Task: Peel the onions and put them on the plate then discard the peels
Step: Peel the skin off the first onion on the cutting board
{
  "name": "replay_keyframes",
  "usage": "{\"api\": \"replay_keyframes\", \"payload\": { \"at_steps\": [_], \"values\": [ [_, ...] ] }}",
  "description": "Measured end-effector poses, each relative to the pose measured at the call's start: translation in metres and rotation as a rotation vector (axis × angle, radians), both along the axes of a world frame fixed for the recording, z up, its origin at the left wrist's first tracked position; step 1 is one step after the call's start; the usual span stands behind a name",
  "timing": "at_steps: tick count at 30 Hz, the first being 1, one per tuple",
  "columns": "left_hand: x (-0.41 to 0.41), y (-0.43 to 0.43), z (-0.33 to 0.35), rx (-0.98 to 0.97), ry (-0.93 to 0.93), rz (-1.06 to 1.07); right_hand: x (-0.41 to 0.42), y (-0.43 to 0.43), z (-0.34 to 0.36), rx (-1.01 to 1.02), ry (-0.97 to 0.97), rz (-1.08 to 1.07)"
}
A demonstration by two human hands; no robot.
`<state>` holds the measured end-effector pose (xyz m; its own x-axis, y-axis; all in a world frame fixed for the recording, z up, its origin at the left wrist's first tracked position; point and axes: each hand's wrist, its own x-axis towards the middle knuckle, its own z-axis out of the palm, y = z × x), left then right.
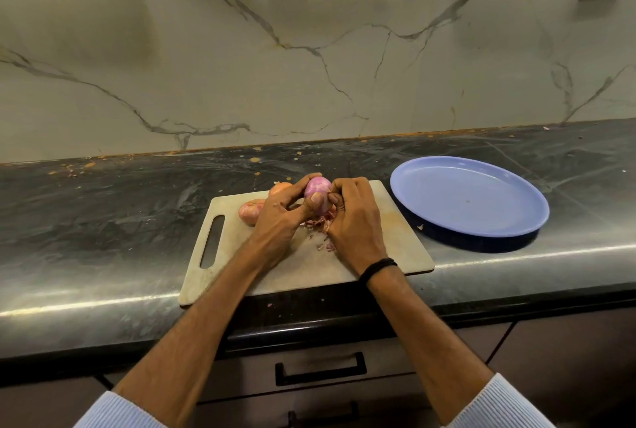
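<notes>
A narrow gap of dark stone counter (103, 214) separated the grey cutting board (395, 248) from the round blue plate (468, 200); 2 unpeeled onions (249, 212) blocked the board's far left.
</notes>
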<state>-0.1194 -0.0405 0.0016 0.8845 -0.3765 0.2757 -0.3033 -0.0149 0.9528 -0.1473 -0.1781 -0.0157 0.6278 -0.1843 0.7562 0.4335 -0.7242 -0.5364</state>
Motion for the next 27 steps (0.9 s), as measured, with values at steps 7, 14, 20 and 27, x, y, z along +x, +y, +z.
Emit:
{"api": "replay_keyframes", "payload": {
  "at_steps": [7, 14, 20, 27],
  "values": [
    [0.000, -0.001, -0.001, 0.036, -0.036, 0.024, 0.001, 0.002, -0.004, -0.048, 0.011, -0.040],
    [0.006, 0.001, -0.006, 0.071, -0.124, 0.100, 0.001, 0.005, -0.003, -0.038, 0.031, -0.040],
    [0.003, -0.003, -0.004, 0.066, -0.124, 0.068, 0.000, 0.005, -0.002, -0.009, -0.001, -0.027],
    [-0.005, -0.003, 0.003, -0.045, -0.129, 0.032, -0.002, 0.001, 0.002, 0.064, -0.027, 0.068]
  ]
}}
